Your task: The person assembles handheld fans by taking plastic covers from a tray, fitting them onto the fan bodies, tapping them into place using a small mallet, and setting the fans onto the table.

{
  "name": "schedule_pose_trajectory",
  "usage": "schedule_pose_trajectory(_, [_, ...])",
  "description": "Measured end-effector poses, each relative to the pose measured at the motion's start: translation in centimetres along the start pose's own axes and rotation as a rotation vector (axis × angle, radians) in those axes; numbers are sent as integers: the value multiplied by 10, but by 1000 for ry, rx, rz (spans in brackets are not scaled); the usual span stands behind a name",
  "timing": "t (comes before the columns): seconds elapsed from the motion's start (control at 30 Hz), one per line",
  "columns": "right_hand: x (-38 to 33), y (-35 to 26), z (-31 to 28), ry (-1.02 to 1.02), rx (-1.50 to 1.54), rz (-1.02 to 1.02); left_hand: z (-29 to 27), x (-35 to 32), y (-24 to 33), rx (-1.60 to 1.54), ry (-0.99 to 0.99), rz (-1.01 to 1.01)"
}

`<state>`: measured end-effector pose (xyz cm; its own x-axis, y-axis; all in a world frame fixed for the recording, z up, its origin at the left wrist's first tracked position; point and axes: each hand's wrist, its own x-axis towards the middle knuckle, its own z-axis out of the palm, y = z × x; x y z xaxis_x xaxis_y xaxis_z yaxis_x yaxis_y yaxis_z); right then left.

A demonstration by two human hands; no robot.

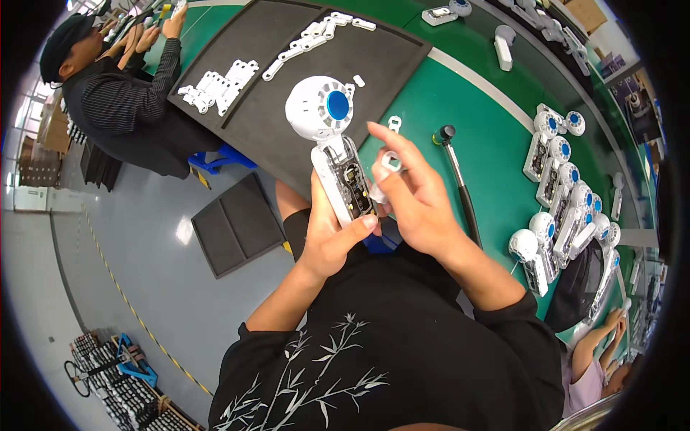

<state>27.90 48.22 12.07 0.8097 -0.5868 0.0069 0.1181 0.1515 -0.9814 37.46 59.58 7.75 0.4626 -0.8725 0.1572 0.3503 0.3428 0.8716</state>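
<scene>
My left hand [325,241] is closed around the handle of a white handheld device [313,108]. The device has a round vented head with a blue disc, and its handle is uncovered, with a circuit board and wires showing. Beside the handle, my right hand [424,205] pinches a small white plastic piece [391,161] with a ring-shaped end between thumb and fingers. Its index finger is raised. Whether the piece touches the handle I cannot tell. Another small white ring-ended piece [394,123] lies on the green table just beyond that hand.
A black divided tray [251,140] holds several white plastic parts [224,86]. Right of my hands lies a mallet [463,188]. Farther right, several similar devices [553,188] stand in rows beside a black mesh bag [581,284]. Co-workers [118,100] are at the far left and lower right.
</scene>
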Motion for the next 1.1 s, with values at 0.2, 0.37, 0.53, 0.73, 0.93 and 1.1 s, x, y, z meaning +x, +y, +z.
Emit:
schedule_pose_trajectory(0.2, [-7,3,-7,-102,-219,-92,0,-2,1,109,94,16])
schedule_pose_trajectory(0.37, [-4,10,-10,-140,-338,-147,-1,-2,-8,227,103,91])
schedule_pose_trajectory(0.53, [-4,26,-1,-26,-544,-387,-3,0,-12,370,208,77])
schedule_pose_trajectory(0.73, [-15,40,4,-47,-498,-417,-2,-3,-6,96,284,-55])
schedule_pose_trajectory(0.93, [5,38,-53,301,-1101,-444,-2,-6,8,-75,293,-163])
schedule_pose_trajectory(1.1, [-1,63,-123,383,-1518,-138,-6,-7,9,-131,301,-181])
